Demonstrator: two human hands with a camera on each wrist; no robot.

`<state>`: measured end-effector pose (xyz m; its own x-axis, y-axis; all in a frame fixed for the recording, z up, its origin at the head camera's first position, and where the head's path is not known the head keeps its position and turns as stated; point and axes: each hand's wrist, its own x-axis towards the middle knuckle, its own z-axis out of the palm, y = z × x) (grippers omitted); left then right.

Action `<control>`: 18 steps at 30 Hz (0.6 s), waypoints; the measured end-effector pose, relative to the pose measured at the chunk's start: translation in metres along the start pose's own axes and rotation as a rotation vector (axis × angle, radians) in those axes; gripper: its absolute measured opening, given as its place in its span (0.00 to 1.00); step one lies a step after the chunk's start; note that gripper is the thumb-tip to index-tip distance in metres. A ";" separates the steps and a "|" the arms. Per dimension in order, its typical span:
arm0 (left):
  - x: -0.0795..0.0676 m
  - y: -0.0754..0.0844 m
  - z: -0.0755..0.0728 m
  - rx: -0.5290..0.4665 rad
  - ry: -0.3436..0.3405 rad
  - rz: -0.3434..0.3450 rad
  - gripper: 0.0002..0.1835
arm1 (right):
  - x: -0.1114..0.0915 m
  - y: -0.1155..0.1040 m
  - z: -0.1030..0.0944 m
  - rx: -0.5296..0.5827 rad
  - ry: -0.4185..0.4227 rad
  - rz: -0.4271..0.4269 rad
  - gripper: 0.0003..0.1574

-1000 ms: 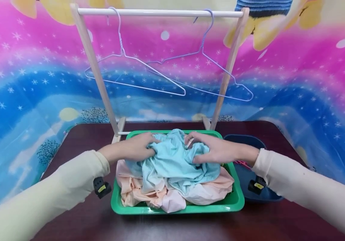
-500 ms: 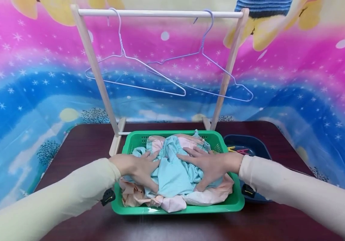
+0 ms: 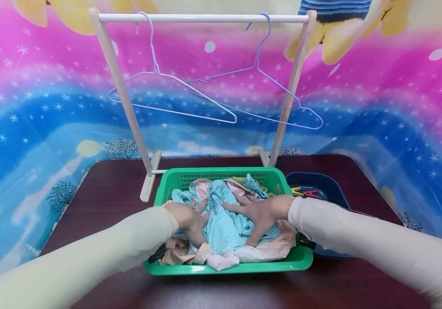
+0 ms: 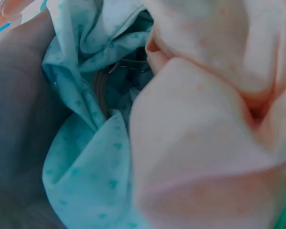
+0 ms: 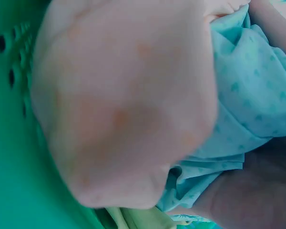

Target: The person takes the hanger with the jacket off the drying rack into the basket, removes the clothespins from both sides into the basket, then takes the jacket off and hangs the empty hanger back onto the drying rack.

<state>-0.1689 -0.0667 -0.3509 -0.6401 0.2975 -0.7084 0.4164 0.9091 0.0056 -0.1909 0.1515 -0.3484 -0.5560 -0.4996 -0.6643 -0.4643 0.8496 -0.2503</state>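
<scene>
A green plastic basket holds a crumpled pile of clothes. On top lies a light teal garment with small darker prints. Both hands press down on it with fingers spread, the left hand on its left side and the right hand on its right. Peach-and-white cloth bulges along the front of the basket. In the left wrist view peach cloth fills the right half beside the teal fabric. The right wrist view has peach cloth against the basket wall. The fingertips are partly hidden in folds.
Behind the basket stands a rack with a white bar and wooden posts. A white hanger and a purple hanger hang from it. A dark blue bin with yellow and red clothespins sits at the right on the dark table.
Both hands have come toward the front and down, flattening the raised teal garment into the basket. The basket's back wall and the clothespins have come into view.
</scene>
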 end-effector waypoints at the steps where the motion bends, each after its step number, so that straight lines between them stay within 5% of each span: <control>1: 0.001 0.001 0.000 -0.002 -0.005 0.001 0.53 | 0.001 0.000 0.000 -0.003 -0.001 0.004 0.71; 18: 0.009 0.011 0.007 0.029 0.001 -0.067 0.46 | 0.011 -0.003 0.005 -0.075 -0.018 0.059 0.71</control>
<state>-0.1653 -0.0557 -0.3619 -0.6682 0.2363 -0.7054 0.3908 0.9184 -0.0626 -0.1920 0.1445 -0.3584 -0.5716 -0.4448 -0.6895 -0.4815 0.8622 -0.1571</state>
